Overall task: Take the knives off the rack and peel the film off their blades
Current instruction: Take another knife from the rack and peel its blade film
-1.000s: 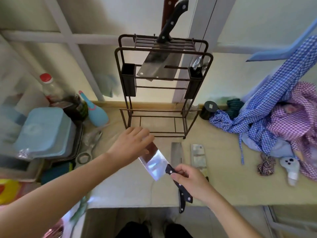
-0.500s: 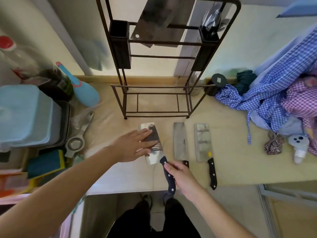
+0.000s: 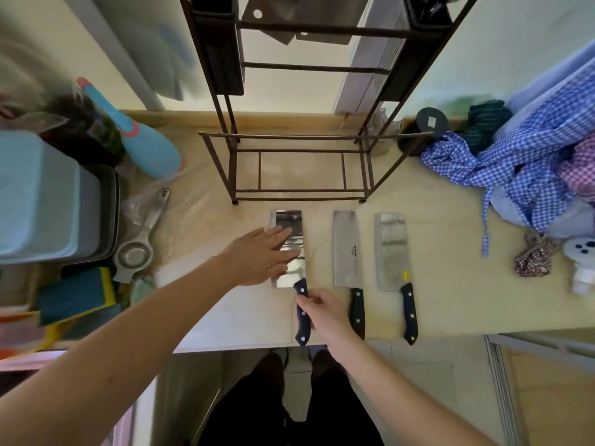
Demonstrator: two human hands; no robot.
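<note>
On the counter (image 3: 450,284), the right hand (image 3: 325,313) has its grip closed around the leftmost knife (image 3: 291,252) handle while the left hand (image 3: 260,255) lies open-fingered, flat on its blade.

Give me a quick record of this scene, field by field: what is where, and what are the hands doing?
surface: pale counter
rack: dark wire rack at the back, a cleaver still hanging in it
knives laid out: three cleavers in a row, handles toward the person
left cleaver: under both hands
middle cleaver: untouched
right cleaver: untouched, yellow sticker
left hand: flat and open on the blade
right hand: fingers at the handle
right side: checked cloths
</note>
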